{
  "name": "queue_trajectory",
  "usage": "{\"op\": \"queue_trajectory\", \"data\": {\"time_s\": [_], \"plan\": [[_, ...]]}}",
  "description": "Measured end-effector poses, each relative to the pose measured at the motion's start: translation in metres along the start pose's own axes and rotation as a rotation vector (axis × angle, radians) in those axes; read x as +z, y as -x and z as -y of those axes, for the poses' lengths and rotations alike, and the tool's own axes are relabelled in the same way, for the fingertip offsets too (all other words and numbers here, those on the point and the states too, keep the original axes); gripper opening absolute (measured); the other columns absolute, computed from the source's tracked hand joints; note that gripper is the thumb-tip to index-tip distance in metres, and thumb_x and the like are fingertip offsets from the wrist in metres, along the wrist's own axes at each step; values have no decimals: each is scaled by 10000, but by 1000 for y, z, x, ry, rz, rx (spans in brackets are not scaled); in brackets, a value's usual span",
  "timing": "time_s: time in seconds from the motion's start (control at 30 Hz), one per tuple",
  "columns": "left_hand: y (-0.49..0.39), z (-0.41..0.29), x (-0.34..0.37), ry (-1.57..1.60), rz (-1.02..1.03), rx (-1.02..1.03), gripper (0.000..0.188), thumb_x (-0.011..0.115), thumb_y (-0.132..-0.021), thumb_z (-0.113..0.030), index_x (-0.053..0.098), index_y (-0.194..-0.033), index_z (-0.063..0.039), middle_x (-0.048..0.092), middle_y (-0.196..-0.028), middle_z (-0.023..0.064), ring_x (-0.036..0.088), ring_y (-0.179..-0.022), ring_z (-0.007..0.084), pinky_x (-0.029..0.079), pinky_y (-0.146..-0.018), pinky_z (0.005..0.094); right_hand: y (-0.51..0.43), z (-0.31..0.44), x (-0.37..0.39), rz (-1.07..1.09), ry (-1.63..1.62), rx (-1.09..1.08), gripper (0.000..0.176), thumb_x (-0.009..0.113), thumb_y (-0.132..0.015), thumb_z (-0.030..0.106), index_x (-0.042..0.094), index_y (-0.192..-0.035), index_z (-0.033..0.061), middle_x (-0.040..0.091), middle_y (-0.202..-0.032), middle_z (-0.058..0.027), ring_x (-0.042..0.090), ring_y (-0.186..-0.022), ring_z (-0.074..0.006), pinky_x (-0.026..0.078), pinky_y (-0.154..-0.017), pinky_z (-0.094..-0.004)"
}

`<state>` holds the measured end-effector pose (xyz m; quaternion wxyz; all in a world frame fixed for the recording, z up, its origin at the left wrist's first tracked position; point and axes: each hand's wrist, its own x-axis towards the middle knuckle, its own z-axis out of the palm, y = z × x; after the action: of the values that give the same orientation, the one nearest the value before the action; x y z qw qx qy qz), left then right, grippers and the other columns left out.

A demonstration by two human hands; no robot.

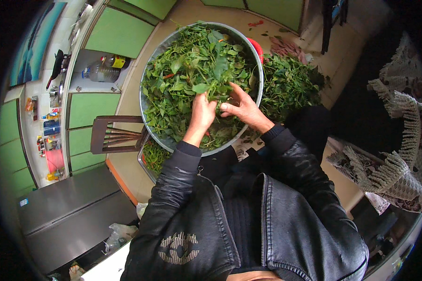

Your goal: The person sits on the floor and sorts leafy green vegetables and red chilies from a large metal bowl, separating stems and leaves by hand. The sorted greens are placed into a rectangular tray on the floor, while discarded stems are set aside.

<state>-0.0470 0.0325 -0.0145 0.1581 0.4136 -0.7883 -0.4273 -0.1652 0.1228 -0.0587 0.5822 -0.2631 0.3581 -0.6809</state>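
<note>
A large round metal basin [145, 114] stands before me, heaped with leafy green stems [172, 87]. A few slim red or orange peppers [168, 76] show among the leaves. Over the near half of the heap, my left hand [203, 111] grips a leafy sprig [216, 82] whose leaves point away from me. My right hand [245, 107] is close beside that sprig, thumb and forefinger apart, with leaves near the fingertips. Some of its fingers are hidden. Partly under my left sleeve, a metal tray [141, 159] holds small green peppers [153, 154].
More cut leafy plants [292, 84] lie on the floor right of the basin, beside a red object [256, 49]. A dark wooden chair [100, 135] stands left. Green cabinets [119, 31] and a grey refrigerator [74, 214] line the left side. A fringed cloth [404, 168] hangs at right.
</note>
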Motion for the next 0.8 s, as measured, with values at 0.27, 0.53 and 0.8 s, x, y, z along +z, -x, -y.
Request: {"op": "queue_trajectory", "data": {"time_s": [0.27, 0.53, 0.8], "plan": [[16, -30, 23, -292, -23, 388, 542, 691, -736, -111, 457, -1217, -24, 472, -1202, 179, 529, -1053, 316, 451, -878, 385, -4, 8, -20, -336, 27, -103, 244, 630, -811, 56, 611, -1049, 4, 640, -958, -31, 580, -855, -103, 474, -754, -255], [-17, 9, -42, -141, -299, 5, 247, 565, -858, -54, 578, -1103, -29, 632, -986, 61, 615, -825, 127, 497, -724, 271, -6, 53, -74, -628, -903, -303, 347, 533, -907, 277, 499, -1137, 20, 554, -1119, -146, 566, -989, -264, 528, -827, -389], [-38, 41, -31, -285, -262, -182, 362, 721, -759, -222, 604, -1008, 13, 610, -714, 39, 555, -632, 129, 461, -608, 287, -5, 52, -62, -297, -844, -223, 784, 456, -867, 566, 283, -1319, -50, 395, -1310, -286, 516, -1115, -373, 525, -829, -374]]}}
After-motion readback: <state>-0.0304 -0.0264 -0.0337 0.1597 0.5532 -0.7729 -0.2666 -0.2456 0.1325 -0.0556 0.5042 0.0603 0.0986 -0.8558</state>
